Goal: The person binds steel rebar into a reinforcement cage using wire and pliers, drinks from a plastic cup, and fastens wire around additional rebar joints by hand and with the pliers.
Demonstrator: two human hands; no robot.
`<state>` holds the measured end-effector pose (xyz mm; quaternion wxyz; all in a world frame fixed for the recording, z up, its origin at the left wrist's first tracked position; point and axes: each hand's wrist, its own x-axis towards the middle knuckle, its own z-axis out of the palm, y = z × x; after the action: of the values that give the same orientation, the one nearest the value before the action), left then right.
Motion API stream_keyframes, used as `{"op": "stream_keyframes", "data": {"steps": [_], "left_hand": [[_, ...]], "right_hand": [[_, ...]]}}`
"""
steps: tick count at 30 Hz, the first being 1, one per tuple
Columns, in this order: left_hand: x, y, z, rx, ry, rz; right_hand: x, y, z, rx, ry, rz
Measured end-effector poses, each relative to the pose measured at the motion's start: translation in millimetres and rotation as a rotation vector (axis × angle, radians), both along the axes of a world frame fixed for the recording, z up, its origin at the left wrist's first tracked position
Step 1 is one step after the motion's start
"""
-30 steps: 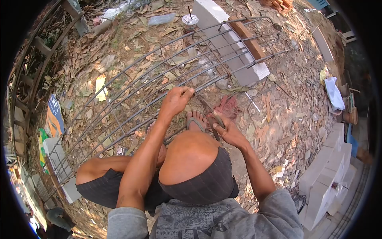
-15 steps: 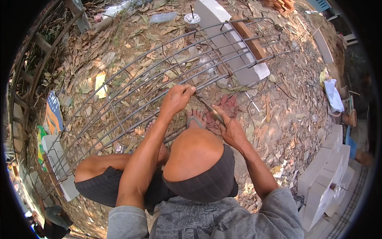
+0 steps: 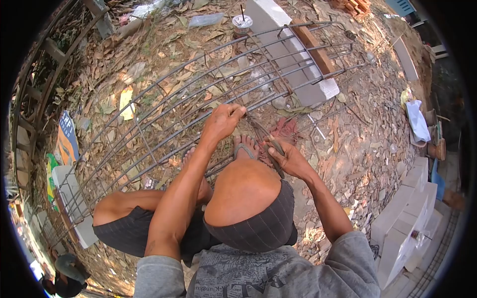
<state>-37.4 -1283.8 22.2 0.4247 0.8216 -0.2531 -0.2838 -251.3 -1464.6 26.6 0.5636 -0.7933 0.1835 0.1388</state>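
Observation:
My left hand [image 3: 223, 120] is closed in a pinch at the near edge of a rebar cage [image 3: 189, 123], thumb and forefinger together on a spot where the bars run. What lies between those fingertips is too small to make out. In my right hand [image 3: 292, 160] is a pair of dark metal pincers [image 3: 275, 161], with the handles spread apart. Its narrow end points up and left toward my left fingertips, just short of or at the bar. The cage is long, made of thin bars joined by cross-ties, and slants across the ground in front of my knees.
The cage's far end rests on a grey block [image 3: 298, 64] with a wooden piece [image 3: 314, 49]; another pale block [image 3: 74, 208] is under the near end. A drink cup [image 3: 241, 25] stands beyond. A reddish cloth [image 3: 284, 130] lies by my foot. Blocks [image 3: 405, 213] are stacked at right.
My right hand has shifted slightly right and down, and the pincers' handles have spread apart. My left hand keeps its pinch at the same place on the cage.

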Motion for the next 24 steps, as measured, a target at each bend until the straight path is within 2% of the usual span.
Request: {"op": "stream_keyframes", "data": {"steps": [7, 10, 13, 16, 19, 22, 24], "left_hand": [[0, -1, -6, -0.066, 0.009, 0.017], [-1, 0, -7, -0.072, -0.012, 0.021], [-1, 0, -9, -0.076, -0.018, 0.039], [0, -2, -9, -0.037, -0.037, 0.015], [2, -2, -9, -0.011, -0.006, 0.017], [2, -2, -8, -0.051, 0.018, 0.026], [2, -2, -7, -0.071, 0.025, 0.018]], "right_hand": [[4, 8, 21, -0.153, 0.035, 0.026], [2, 8, 15, -0.110, -0.018, -0.034], [3, -3, -4, -0.073, -0.186, 0.095], [8, -20, -2, 0.527, 0.351, 0.073], [13, -23, -1, 0.797, 0.402, 0.039], [19, -21, 13, 0.317, 0.277, 0.144], [2, -11, 6, -0.311, -0.060, 0.095]]}}
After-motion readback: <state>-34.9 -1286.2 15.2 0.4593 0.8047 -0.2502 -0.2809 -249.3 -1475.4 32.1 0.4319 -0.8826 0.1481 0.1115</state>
